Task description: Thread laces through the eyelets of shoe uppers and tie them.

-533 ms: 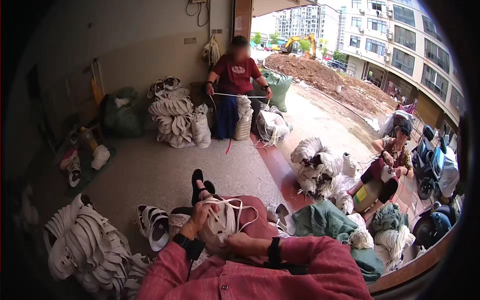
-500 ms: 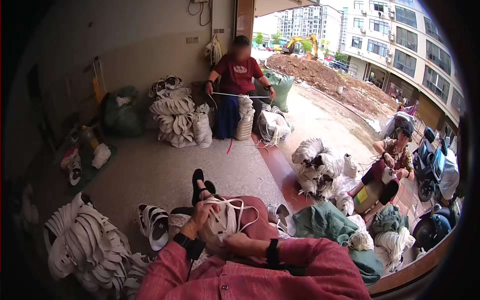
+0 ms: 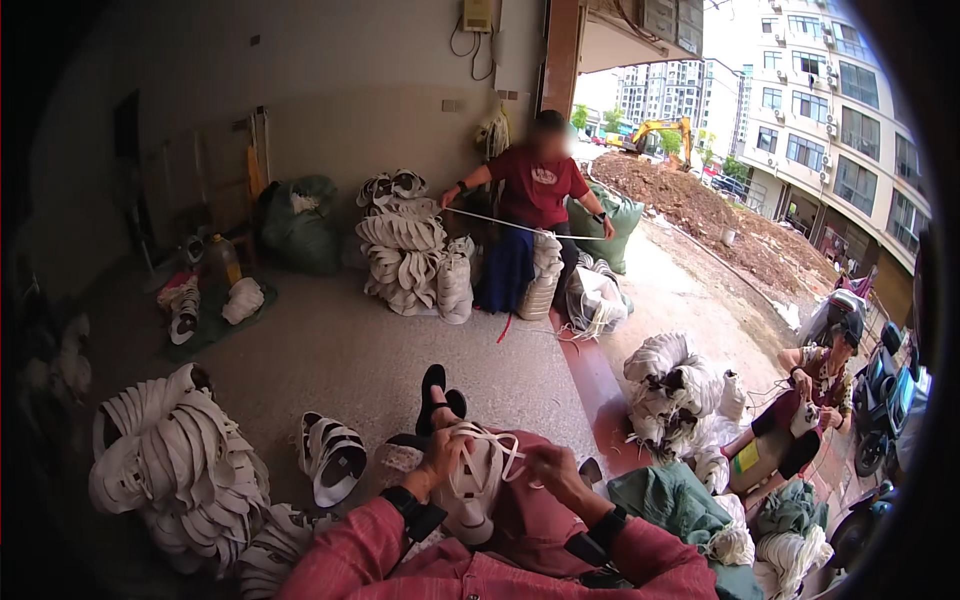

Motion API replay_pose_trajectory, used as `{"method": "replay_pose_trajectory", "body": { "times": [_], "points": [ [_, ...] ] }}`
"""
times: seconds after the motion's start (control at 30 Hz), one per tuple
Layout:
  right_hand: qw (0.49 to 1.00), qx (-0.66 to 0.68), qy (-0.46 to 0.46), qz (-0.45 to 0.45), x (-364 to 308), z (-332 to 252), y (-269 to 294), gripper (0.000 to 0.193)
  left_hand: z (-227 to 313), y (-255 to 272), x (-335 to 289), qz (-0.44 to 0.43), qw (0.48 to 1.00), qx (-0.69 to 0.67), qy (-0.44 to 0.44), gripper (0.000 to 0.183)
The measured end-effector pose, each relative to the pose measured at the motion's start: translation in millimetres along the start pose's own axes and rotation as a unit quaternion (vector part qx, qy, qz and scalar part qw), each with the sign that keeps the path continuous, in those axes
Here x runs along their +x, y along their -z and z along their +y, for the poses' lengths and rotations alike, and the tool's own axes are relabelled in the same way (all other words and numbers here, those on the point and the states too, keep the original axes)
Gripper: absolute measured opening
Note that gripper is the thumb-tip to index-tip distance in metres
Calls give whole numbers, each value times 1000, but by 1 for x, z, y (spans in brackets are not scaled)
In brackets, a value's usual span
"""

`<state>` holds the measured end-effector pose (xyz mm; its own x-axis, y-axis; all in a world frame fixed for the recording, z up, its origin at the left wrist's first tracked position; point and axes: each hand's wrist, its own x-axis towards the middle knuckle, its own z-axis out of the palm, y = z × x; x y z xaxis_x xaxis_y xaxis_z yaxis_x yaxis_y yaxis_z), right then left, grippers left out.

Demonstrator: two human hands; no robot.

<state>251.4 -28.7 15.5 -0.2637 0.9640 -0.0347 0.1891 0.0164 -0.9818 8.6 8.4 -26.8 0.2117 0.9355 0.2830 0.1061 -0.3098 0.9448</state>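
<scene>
Flanking white shoe point(image 3: 473, 500) | pale stacked uppers point(image 3: 190, 460), left | green sack point(image 3: 665, 500), right

The pale shoe upper point(image 3: 474, 480) looks matt and smooth, with soft, cord-like laces point(image 3: 490, 437). Beneath it, the red trousers point(image 3: 528, 512) are matt cloth; right of it, a green sack point(image 3: 668, 502) looks like crinkled woven plastic. Beyond it spread the rough, speckled floor point(image 3: 345, 375) and a smooth, glossy reddish strip point(image 3: 596, 388).

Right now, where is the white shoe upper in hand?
Low in the head view, near centre: the white shoe upper is over the lap, between the left hand and the right hand.
</scene>
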Motion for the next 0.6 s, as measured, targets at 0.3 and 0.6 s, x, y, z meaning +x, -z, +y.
{"method": "replay_pose_trajectory", "body": {
  "times": [0.3, 0.6],
  "points": [
    [905, -281, 234, 216, 95, 86, -91, 30, -9, -9, 9, 96, 994, -22, 38, 35],
    [929, -271, 203, 152, 121, 90, -94, 27, -5, 1, 21, 93, 995, 13, 35, 35]
  ]
}}
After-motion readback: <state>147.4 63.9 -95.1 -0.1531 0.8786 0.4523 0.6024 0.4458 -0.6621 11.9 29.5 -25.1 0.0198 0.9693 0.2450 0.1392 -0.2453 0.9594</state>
